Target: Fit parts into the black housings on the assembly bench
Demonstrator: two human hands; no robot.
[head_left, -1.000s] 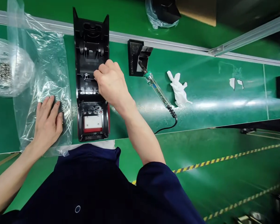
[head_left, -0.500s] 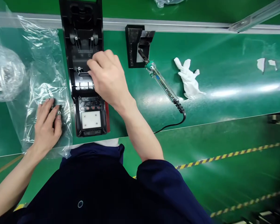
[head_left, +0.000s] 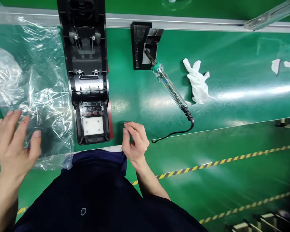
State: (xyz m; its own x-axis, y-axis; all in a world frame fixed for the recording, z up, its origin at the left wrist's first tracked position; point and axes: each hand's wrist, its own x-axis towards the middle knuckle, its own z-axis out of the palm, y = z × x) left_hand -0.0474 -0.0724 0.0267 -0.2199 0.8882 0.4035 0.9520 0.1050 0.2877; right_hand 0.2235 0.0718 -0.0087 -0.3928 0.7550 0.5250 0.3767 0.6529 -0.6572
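We've got both hands off the black housing (head_left: 88,74), lying open on the tabletop (head_left: 232,80) w/ parts seated: left hand (head_left: 13,145) spread over plastic bag (head_left: 45,93), right hand (head_left: 134,141) loosely curled, empty.

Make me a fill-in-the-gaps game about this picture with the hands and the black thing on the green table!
1. The black housing lies on a table coloured ____.
2. The left hand hovers over a clear plastic ____.
3. The soldering iron has its tip in a black ____.
4. The glove beside the iron is ____ in colour.

Missing words: green; bag; stand; white
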